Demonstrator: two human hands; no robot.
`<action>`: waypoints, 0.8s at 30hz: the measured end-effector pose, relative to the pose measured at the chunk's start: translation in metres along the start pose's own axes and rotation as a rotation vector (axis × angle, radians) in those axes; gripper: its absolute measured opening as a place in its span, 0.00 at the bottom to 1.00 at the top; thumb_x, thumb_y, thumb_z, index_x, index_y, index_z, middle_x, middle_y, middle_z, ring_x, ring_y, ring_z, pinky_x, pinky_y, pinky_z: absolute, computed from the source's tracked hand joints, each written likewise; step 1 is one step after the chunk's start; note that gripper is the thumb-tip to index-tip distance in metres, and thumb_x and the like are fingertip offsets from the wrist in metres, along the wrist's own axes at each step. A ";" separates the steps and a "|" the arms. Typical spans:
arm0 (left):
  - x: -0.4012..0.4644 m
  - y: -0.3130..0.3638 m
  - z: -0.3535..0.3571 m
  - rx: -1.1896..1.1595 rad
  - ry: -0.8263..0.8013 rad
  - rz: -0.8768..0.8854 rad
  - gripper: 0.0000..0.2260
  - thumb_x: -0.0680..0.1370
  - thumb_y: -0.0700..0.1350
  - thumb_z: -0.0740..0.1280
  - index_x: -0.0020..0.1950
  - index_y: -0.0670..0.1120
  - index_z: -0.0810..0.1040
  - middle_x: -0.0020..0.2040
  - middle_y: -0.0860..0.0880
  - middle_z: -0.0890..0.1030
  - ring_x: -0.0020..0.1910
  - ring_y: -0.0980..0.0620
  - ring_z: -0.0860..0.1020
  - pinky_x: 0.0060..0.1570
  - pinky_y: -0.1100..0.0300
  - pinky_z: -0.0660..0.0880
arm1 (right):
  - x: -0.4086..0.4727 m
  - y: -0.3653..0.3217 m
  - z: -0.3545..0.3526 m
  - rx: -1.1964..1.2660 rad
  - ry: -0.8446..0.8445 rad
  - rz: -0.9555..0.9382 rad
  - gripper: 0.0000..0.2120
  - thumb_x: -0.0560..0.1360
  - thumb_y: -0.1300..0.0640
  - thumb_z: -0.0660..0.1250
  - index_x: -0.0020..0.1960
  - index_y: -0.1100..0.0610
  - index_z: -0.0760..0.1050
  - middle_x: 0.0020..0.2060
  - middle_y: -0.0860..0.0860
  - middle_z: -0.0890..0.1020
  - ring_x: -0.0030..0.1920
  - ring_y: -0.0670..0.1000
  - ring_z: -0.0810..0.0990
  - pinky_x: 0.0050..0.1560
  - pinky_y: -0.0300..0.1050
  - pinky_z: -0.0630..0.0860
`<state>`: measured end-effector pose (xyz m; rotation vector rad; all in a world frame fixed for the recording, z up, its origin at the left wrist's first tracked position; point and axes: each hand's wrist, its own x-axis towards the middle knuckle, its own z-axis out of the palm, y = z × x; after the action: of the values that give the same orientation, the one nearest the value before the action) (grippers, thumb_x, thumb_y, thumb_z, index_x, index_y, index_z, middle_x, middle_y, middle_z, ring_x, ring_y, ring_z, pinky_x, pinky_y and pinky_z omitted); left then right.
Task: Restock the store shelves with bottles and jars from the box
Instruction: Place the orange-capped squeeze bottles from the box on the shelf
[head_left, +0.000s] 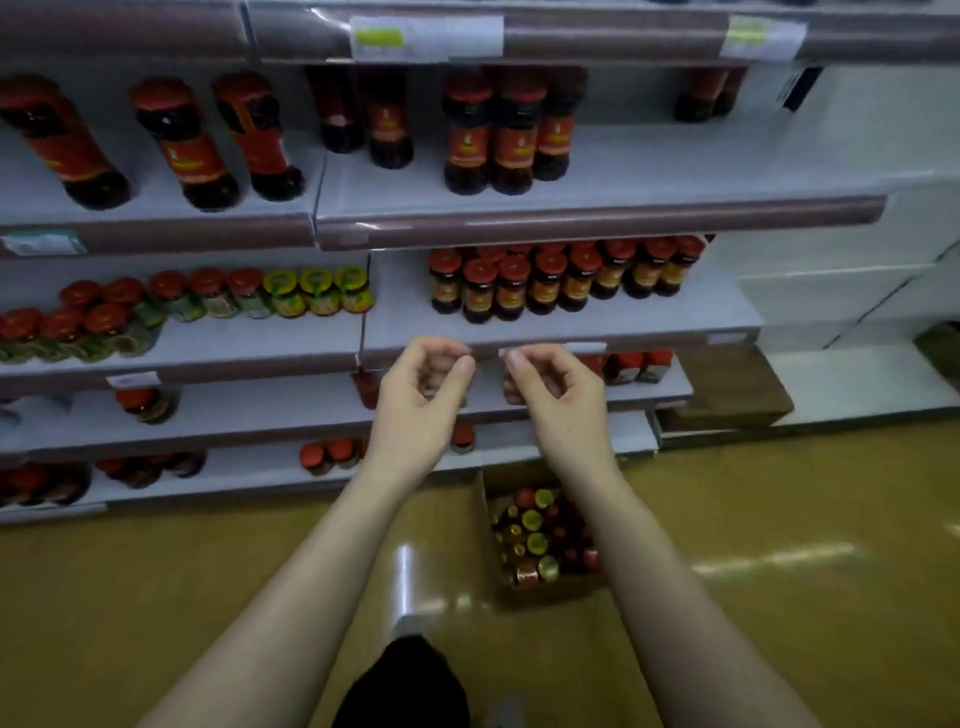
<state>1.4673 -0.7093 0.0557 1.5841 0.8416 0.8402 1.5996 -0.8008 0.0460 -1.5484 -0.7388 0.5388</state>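
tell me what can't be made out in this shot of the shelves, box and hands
- Head view: the right forearm hides part of the jars in the box.
- Jar labels and shelf price tags are too blurred to read.
- The top shelf edge hides the tops of some bottles.
- The left hand and right hand hide jars on the lower shelf.

Grey store shelves (597, 171) carry tall dark bottles (488, 135) on the upper tier; below the bottles stand red-lidded jars (550, 275) and, to their left, yellow-lidded jars (317, 291). On the tan floor (779, 597) sits an open box (485, 525) of jars.
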 end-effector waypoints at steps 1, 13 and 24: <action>0.003 -0.008 0.008 0.015 -0.012 -0.016 0.03 0.82 0.44 0.69 0.55 0.50 0.80 0.47 0.51 0.84 0.50 0.48 0.83 0.53 0.39 0.81 | 0.002 0.010 -0.005 0.005 0.001 0.023 0.06 0.82 0.53 0.70 0.54 0.56 0.82 0.44 0.51 0.86 0.49 0.54 0.85 0.55 0.60 0.83; 0.068 -0.092 0.101 0.006 -0.183 -0.194 0.06 0.82 0.43 0.70 0.58 0.48 0.80 0.52 0.49 0.83 0.53 0.48 0.82 0.57 0.40 0.80 | 0.068 0.083 -0.053 -0.202 -0.031 0.197 0.06 0.82 0.53 0.70 0.56 0.54 0.82 0.48 0.46 0.87 0.50 0.44 0.85 0.51 0.34 0.79; 0.091 -0.128 0.151 0.130 -0.228 -0.195 0.07 0.82 0.45 0.69 0.59 0.48 0.80 0.52 0.54 0.82 0.53 0.58 0.80 0.49 0.66 0.77 | 0.115 0.130 -0.097 -0.309 -0.232 0.230 0.13 0.82 0.48 0.69 0.62 0.53 0.81 0.53 0.44 0.85 0.52 0.41 0.83 0.48 0.29 0.76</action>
<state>1.6323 -0.6847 -0.0846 1.6438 0.8828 0.4638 1.7660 -0.7870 -0.0619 -1.8934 -0.8554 0.8142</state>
